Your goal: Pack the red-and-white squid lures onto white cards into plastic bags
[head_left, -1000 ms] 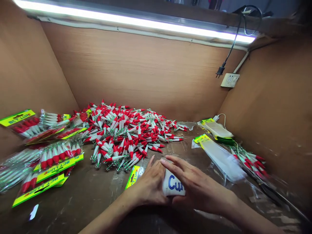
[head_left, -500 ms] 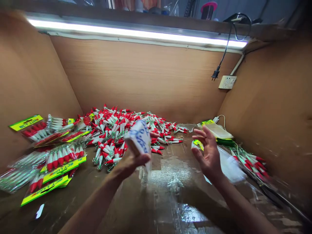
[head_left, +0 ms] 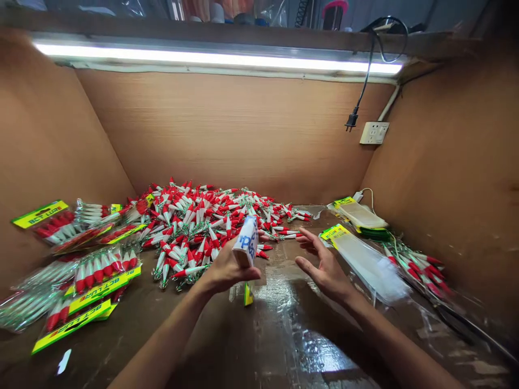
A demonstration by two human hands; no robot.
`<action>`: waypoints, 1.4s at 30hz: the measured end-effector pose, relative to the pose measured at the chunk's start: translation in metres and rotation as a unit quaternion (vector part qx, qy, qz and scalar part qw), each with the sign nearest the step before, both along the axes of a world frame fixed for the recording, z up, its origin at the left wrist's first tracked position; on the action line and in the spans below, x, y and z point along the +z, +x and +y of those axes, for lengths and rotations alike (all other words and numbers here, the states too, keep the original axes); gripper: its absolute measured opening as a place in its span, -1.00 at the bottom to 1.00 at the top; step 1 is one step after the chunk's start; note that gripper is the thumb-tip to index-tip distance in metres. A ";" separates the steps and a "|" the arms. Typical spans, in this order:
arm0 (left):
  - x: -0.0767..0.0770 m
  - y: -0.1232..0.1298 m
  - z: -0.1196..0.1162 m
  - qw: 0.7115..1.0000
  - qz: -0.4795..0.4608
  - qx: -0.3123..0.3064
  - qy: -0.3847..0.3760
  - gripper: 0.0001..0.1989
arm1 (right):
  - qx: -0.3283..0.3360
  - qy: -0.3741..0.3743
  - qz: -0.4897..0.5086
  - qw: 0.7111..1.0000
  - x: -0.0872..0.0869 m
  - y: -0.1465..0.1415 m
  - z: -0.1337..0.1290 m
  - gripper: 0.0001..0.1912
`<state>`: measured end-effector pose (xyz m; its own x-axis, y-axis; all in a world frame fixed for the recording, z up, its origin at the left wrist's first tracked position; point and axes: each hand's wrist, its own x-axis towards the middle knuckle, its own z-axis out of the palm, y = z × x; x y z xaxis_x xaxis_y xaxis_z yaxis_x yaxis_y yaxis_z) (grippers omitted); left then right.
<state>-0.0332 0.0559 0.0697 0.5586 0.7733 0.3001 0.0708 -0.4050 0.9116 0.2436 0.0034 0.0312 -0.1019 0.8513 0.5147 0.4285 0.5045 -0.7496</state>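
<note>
My left hand [head_left: 229, 268] grips a white block with blue handwriting [head_left: 248, 241], held above the table in front of the lure pile. Just below the block shows a small yellow-green piece [head_left: 248, 294]; what it belongs to is hidden. To the right, my right hand [head_left: 322, 267] is empty, its fingers apart and pointing toward the block without touching it. Beside that hand lies a clear bag with a yellow-green header [head_left: 365, 262]. Behind both hands spreads a heap of red-and-white lures [head_left: 194, 216].
Packed lure bags with yellow headers [head_left: 103, 289] lie at the left. More clear bags [head_left: 360, 213] and a loose bunch of lures [head_left: 421, 267] are at the right. A black plug [head_left: 352, 119] hangs near the wall socket [head_left: 374, 133].
The white block has turned more edge-on and sits slightly lower in my left hand. My right hand has moved left and down, closer to it, uncovering more of the clear bag.
</note>
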 end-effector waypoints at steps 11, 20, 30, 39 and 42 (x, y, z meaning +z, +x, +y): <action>0.022 0.023 -0.017 0.986 0.079 -0.148 0.016 -0.20 | 0.379 -0.009 -0.146 0.914 0.125 -0.028 0.027 -0.14; 0.000 0.017 -0.004 0.981 -0.022 -0.171 -0.087 -0.06 | 0.376 -0.174 0.077 0.907 0.095 -0.030 0.062 -0.33; -0.041 0.031 0.003 0.961 -0.068 -0.089 -0.252 -0.37 | 0.175 -0.080 0.064 0.979 0.109 -0.033 0.054 -0.61; -0.044 0.024 0.001 0.951 -0.067 -0.186 -0.237 -0.28 | 0.194 -0.181 0.122 0.956 0.109 -0.019 0.064 -0.55; -0.034 0.023 -0.008 0.925 -0.121 -0.245 -0.264 -0.09 | 0.235 -0.212 0.124 0.941 0.107 -0.022 0.063 -0.56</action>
<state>-0.0098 0.0477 0.0352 0.8467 0.5192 0.1161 -0.2362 0.1714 0.9565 0.2218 0.0663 0.1383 -0.4393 0.8768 0.1958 0.0193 0.2271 -0.9737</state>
